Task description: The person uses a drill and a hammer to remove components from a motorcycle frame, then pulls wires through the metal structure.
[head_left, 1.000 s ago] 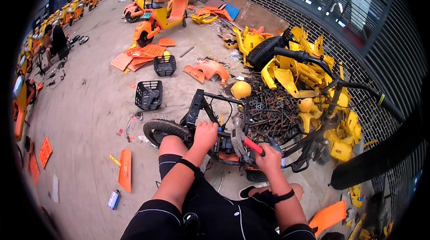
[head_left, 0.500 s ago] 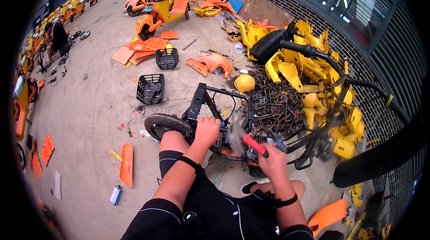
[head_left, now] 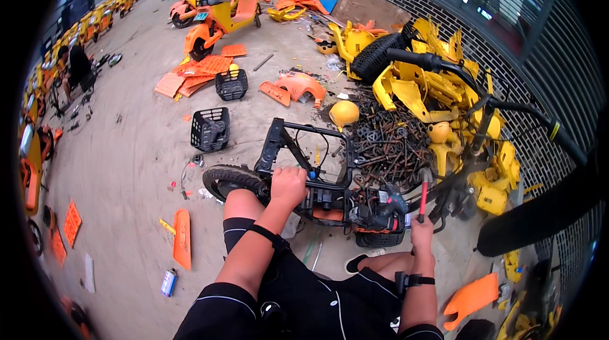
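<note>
My right hand [head_left: 422,233] is wrapped round the red handle of a hammer [head_left: 424,197]. The hammer stands head up, out to the right of a stripped black scooter frame [head_left: 273,143]. My left hand [head_left: 289,186] is closed in a fist at the frame's left part, above the rear wheel [head_left: 222,179]. What sits inside that fist is hidden by the fingers. Between my hands, a dark cordless drill [head_left: 394,200] lies on the frame near some wiring. The handlebar [head_left: 415,59] rises at the frame's right end.
Beyond the frame spreads a heap of rusty metal parts [head_left: 387,150], with yellow body panels [head_left: 444,96] piled behind. Two black baskets, one nearer [head_left: 210,129], stand on the floor. An orange panel [head_left: 182,238] and a spray can [head_left: 169,282] lie left of my legs.
My right hand has swung the hammer away from my left hand, out to the right. My left hand stays closed at the frame. The view has shifted slightly.
</note>
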{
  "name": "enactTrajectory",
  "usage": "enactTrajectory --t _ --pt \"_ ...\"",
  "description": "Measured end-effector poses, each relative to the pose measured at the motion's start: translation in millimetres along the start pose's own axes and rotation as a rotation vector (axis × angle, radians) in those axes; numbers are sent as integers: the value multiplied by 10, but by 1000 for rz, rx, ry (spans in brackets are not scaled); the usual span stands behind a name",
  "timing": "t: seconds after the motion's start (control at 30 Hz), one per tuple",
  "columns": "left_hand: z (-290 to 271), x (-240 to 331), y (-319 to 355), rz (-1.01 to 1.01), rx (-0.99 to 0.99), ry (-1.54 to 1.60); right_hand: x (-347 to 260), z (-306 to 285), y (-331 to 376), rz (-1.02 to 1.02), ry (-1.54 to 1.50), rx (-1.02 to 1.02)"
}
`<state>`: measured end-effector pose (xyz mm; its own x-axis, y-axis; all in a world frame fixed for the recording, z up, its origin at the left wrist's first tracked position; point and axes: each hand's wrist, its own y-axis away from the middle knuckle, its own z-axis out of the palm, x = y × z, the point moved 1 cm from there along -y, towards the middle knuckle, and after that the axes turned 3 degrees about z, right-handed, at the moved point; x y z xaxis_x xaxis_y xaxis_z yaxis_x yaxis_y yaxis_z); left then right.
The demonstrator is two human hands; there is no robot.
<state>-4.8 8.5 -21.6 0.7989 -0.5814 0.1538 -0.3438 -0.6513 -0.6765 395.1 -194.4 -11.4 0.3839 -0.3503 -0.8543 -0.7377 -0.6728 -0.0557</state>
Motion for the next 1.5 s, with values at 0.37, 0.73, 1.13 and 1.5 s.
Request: enactTrajectory --t 0.37,0.73,1.13,1.5 --pt "-77 61 -31 66 5 -17 359 1062 558 92 -71 -451" --pt "-97 129 -52 53 37 -52 377 1366 236 592 -401 -569" --pt "-85 230 -87 -17 51 -78 352 1740 105 597 -376 -649" --pt "-110 189 -1 8 -80 -89 482 1503 193 579 -345 -647"
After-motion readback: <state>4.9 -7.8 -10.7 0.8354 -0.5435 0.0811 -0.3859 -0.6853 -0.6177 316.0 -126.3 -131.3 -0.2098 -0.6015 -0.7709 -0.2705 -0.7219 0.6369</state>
